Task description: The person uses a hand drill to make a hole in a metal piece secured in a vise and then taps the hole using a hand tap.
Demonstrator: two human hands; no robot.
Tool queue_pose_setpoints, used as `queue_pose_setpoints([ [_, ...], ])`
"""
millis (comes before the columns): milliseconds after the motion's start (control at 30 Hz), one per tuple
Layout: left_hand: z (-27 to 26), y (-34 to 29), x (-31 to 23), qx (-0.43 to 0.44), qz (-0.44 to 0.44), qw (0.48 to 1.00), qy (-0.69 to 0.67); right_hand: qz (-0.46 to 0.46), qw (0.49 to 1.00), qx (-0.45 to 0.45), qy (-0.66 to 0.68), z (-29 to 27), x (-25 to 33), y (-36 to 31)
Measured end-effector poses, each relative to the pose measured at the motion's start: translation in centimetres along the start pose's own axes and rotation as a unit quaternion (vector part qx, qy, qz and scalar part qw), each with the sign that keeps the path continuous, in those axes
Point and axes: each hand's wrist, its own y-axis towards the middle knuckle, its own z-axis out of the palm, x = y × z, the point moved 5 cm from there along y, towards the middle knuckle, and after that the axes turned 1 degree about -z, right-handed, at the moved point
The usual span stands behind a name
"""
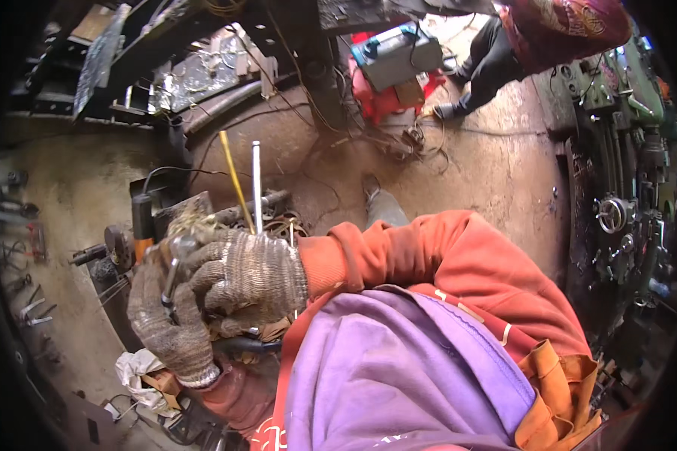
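Note:
My left hand point(169, 323), in a brown knit work glove, is closed around a small shiny metal rod-like piece point(171, 284). My right hand point(252, 274), gloved the same way, reaches across from the right with its fingers curled against the left hand. What it grips is hidden behind its own fingers. Just beyond the hands lies a blurred, dirty metal part point(192, 225). A black and orange handle point(141, 218) stands beside the left fingertips. Past the right hand rise a yellow rod point(235, 177) and a silver rod point(256, 184).
A grey machine box point(399, 56) sits on a red stand ahead. Another person's leg point(481, 68) is beside it. Green machinery with a handwheel point(611, 216) lines the right. Tools point(34, 308) lie on the left floor, and a white bag point(137, 370) is nearer. Cables cross the floor.

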Motion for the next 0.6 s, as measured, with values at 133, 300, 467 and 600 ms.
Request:
queue_pose_setpoints([
  [133,1.3,-0.1,0.6,0.049,-0.257,0.961,-0.089,0.104,0.992,0.073,0.025,-7.2,-1.6,-3.5],
  [300,1.1,2.5,-3.0,0.096,-0.266,0.959,0.026,0.340,0.900,0.236,-0.141,-13.5,-7.8,-12.0],
  [467,1.3,3.1,-3.1,0.203,-0.362,0.903,0.105,0.482,0.752,0.422,-0.156,-16.9,-10.6,-24.0],
  [600,-0.1,0.2,-0.4,0.156,-0.374,0.914,0.002,0.516,0.663,0.511,-0.181,-19.7,-9.0,-28.0],
])
